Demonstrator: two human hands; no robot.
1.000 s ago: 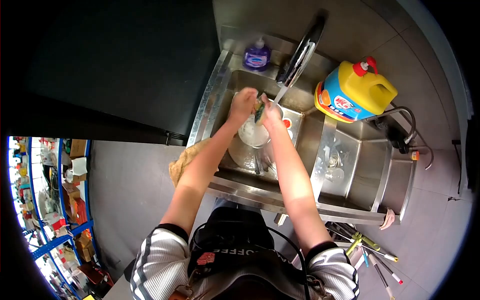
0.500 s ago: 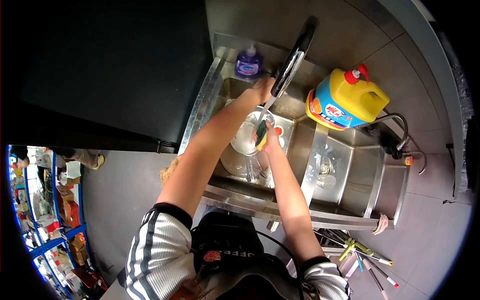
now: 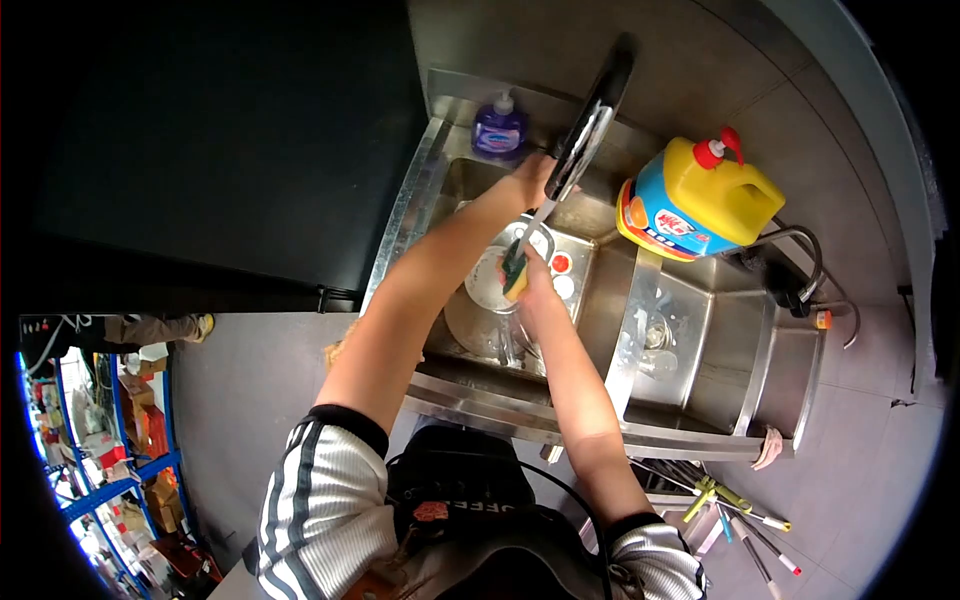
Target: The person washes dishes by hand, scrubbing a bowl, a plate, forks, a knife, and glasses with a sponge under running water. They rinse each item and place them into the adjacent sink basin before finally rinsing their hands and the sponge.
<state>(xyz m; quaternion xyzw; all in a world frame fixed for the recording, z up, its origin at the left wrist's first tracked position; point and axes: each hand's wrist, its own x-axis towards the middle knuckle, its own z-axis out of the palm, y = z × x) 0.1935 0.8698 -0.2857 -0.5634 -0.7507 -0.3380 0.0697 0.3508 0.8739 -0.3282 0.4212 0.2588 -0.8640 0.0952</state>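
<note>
My right hand [image 3: 538, 298] is closed on a yellow sponge [image 3: 516, 288] with a dark green scouring side. It holds the sponge against or just over a round, light metal vessel [image 3: 487, 285] in the left sink basin. Water runs from the black and chrome faucet [image 3: 590, 125] onto the sponge area. My left hand [image 3: 535, 178] is at the vessel's far side, partly behind the faucet spout. Its fingers are mostly hidden, so I cannot make out its grip. Beside the vessel lie a small red-and-white round item [image 3: 561, 263] and a white round one [image 3: 564, 288].
A purple pump bottle [image 3: 498, 130] stands on the back ledge. A large yellow and blue detergent jug [image 3: 690, 205] with a red pump stands behind the divider. The right basin [image 3: 690, 350] contains a drain. Several long-handled tools [image 3: 725, 505] lie below right; shelves [image 3: 110, 450] stand far left.
My right hand and the sponge have shifted slightly up and left over the vessel. The left hand stays near the faucet. The whole view has shifted a little.
</note>
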